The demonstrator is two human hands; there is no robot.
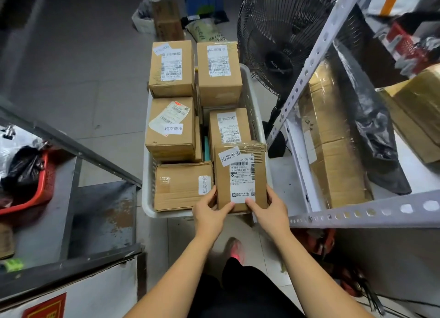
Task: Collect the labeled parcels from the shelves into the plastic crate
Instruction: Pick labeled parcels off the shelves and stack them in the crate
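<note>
A white plastic crate [250, 96] stands on the floor in front of me, filled with several labeled cardboard parcels. I hold one small labeled parcel [240, 175] over the crate's near right corner. My left hand [209, 210] grips its lower left edge and my right hand [269, 210] grips its lower right edge, thumbs on the top face. A flat parcel [183, 187] lies just left of it in the crate. Behind it sits another labeled parcel [229, 127].
A white metal shelf [371, 213] on the right holds a taped cardboard box [333, 139] and a black bag [371, 127]. A black standing fan [278, 44] stands behind the crate. On the left, a grey shelf [71, 146] carries a red basket [40, 187].
</note>
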